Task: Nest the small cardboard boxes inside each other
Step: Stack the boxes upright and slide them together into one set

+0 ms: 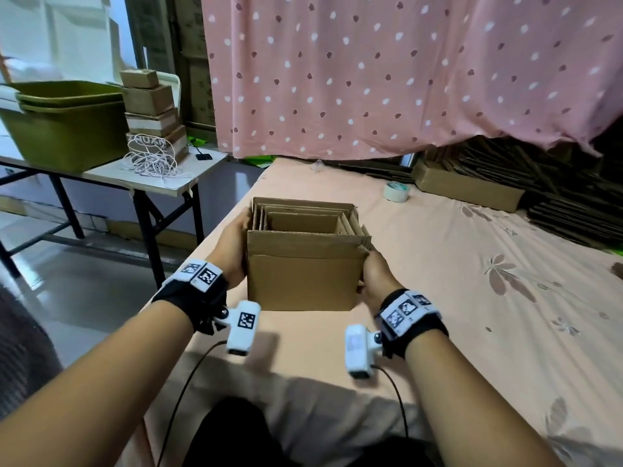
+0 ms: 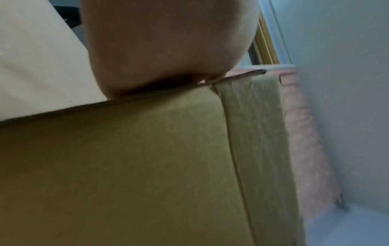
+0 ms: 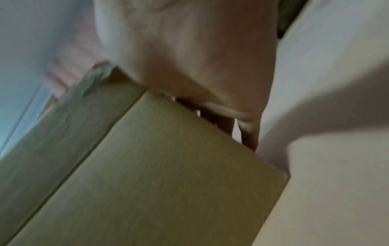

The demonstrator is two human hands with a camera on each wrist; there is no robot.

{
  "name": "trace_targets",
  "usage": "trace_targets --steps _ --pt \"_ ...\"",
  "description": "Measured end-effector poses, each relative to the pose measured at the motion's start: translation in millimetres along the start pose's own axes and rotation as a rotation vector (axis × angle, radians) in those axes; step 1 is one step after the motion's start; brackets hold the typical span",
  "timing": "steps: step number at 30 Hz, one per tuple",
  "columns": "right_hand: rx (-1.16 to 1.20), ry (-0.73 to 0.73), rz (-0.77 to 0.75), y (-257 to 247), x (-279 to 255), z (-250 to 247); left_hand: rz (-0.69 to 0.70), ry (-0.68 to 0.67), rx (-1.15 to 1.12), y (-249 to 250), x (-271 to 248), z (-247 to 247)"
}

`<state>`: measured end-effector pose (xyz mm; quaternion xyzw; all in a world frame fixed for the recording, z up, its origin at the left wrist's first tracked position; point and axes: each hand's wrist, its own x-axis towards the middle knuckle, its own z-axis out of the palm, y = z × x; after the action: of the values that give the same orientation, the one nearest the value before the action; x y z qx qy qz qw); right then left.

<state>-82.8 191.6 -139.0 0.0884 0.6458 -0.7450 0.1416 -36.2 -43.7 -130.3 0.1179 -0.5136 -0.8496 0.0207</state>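
Note:
A large open cardboard box [image 1: 303, 278] stands upright on the peach sheet [image 1: 455, 271] in the head view. Several smaller boxes [image 1: 303, 222] sit nested inside it, their rims stepped inward. My left hand [image 1: 232, 247] lies against the box's left wall and my right hand [image 1: 377, 274] against its right wall, so the box is held between them. In the left wrist view only my left hand's heel [image 2: 168, 58] shows, pressed on the box [image 2: 126, 166]; the fingers are hidden. The right wrist view shows my right hand's fingers [image 3: 248, 133] running straight along the box [image 3: 168, 174].
At the left a folding table [image 1: 188, 183] carries green tubs [image 1: 64, 129], a stack of small boxes [image 1: 151, 109] and a white cord [image 1: 151, 160]. A tape roll [image 1: 396, 192], a flat carton [image 1: 468, 190] and piled cardboard [image 1: 556, 197] lie beyond. A pink dotted curtain [image 1: 404, 72] hangs behind.

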Motion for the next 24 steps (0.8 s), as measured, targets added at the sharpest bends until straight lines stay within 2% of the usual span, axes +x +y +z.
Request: trace_targets --steps 4,10,15,17,20,22,24 --pt "0.001 0.009 0.039 4.5 -1.3 5.3 0.011 0.028 0.067 -2.5 4.5 5.4" --pt "0.062 0.024 -0.095 -30.8 -5.8 -5.7 0.056 -0.006 0.062 19.8 5.3 30.7" --pt "0.067 0.114 -0.216 -54.3 -10.7 -7.1 0.116 -0.128 0.044 42.7 0.1 55.5" --pt "0.072 0.107 -0.192 -43.5 -8.4 -14.4 0.136 -0.140 0.068 30.3 0.9 52.0" --pt "0.079 0.096 -0.075 -6.5 -6.9 -24.8 0.069 -0.087 0.057 -19.1 5.0 34.8" --pt "0.059 0.156 -0.039 21.0 -5.3 -31.4 0.023 -0.003 0.097 -48.6 3.2 25.0" --pt "0.041 0.189 -0.025 31.7 -6.9 -35.2 0.005 0.007 0.121 -59.1 -3.4 25.9"
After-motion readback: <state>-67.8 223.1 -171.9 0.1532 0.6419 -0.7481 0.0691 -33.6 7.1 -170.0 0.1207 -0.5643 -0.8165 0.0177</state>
